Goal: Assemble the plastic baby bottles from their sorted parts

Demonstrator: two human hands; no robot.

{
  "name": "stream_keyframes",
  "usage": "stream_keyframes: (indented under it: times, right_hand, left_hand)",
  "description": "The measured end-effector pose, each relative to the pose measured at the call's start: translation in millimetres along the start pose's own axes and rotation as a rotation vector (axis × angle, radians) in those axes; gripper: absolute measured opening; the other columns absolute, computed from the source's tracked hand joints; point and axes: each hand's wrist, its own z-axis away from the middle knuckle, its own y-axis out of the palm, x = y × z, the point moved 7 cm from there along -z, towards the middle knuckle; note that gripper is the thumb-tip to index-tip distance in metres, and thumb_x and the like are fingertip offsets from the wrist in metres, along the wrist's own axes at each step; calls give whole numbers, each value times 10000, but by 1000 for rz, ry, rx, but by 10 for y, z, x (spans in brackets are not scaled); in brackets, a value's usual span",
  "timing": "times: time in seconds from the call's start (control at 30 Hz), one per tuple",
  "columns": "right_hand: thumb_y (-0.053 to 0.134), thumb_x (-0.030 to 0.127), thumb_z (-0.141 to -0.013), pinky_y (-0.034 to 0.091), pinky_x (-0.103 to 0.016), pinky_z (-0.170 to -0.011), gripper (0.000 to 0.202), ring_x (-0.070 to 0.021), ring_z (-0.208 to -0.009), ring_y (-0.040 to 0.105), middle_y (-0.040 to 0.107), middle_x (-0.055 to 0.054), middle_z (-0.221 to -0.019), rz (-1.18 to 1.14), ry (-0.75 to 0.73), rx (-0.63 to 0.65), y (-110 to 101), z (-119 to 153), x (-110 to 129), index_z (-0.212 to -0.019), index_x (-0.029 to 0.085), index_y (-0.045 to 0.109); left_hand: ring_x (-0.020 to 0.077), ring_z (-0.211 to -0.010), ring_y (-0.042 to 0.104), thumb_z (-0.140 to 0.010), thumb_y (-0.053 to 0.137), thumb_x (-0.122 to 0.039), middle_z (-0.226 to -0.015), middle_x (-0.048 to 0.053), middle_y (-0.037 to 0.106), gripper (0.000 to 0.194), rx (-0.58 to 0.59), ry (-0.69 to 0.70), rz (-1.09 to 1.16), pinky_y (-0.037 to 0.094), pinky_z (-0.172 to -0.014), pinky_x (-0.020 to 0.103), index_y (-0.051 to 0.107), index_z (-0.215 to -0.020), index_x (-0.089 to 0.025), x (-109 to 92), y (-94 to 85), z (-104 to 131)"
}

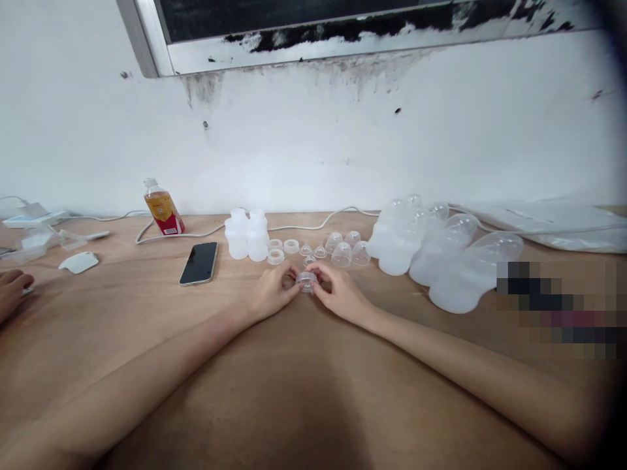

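Pinching a clear ring (307, 281) by opposite sides, left hand (275, 288) and right hand (341, 295) hold it over the surface (255, 391); it looks light, stiff, perhaps slippery, best gripped around its rim.

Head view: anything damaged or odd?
Yes: the window frame has ragged black patches along its lower edge, like worn-off coating, and the wall beneath is smudged with dark marks. No spill visible.
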Motion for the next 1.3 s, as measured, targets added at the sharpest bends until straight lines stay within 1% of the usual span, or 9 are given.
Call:
stream_keyframes:
  times: [0.17,0.3,0.4,0.47,0.6,0.8,0.97,1.07,1.3]
  right_hand:
    - [427,98,-717,396,-233,-584,169,-120,-617,496,544,-15,-717,69,27,-11,19,-8,-29,-845,169,512]
    - [422,82,-706,373,-227,-558,174,-116,-580,467,519,-6,-676,128,29,-9,35,-21,-18,-826,171,510]
    - [411,78,-711,367,-233,-568,167,-122,-596,461,511,-12,-688,154,10,-16,29,-20,0,-819,170,499]
    - [402,82,-725,371,-240,-589,172,-126,-625,467,519,-22,-731,150,-13,-5,27,-14,16,-843,170,491]
    - [451,110,-718,381,-242,-611,190,-124,-652,473,532,-28,-804,114,-38,70,57,1,28,-894,177,472]
    - [460,101,-694,372,-228,-569,204,-110,-589,462,548,-8,-758,92,-13,60,68,-16,-8,-881,185,470]
    - [465,113,-684,370,-225,-541,211,-104,-541,475,571,0,-740,64,61,32,73,-24,-70,-881,186,481]
    - [466,113,-685,370,-224,-539,226,-104,-536,490,584,-6,-770,70,71,20,73,-26,-78,-897,188,489]
    - [449,112,-699,341,-220,-528,159,-109,-539,471,555,3,-691,142,51,22,93,-49,-51,-837,182,482]
  left_hand:
    - [92,-569,499,-694,524,-195,-639,-26,546,78,7,-10,-41,374,-517,195,492,-759,-165,12,46,-25]
    - [87,-534,479,-680,515,-170,-595,-33,516,58,-2,-2,-70,355,-494,195,474,-720,-163,-15,66,-61]
    - [93,-528,479,-688,495,-172,-590,-33,517,37,1,2,-102,347,-486,202,473,-717,-169,-23,63,-58]
    - [98,-548,495,-697,500,-196,-619,-28,537,59,18,-4,-96,357,-497,205,479,-746,-172,-13,55,-39]
    - [98,-560,502,-694,532,-235,-660,-25,556,123,66,-25,-77,363,-505,203,480,-789,-175,17,51,-4]
    - [96,-526,453,-683,503,-199,-616,-38,491,80,42,15,-136,321,-469,202,463,-750,-182,-32,73,-28]
    - [120,-591,466,-672,497,-180,-667,-21,507,94,21,77,-200,345,-528,222,474,-762,-193,-68,71,-46]
    - [118,-568,466,-687,486,-193,-649,-22,511,81,26,66,-213,336,-515,219,479,-768,-197,-48,78,-50]
    - [115,-544,454,-714,446,-166,-624,-27,508,70,13,62,-231,295,-490,218,469,-772,-198,-57,96,-57]
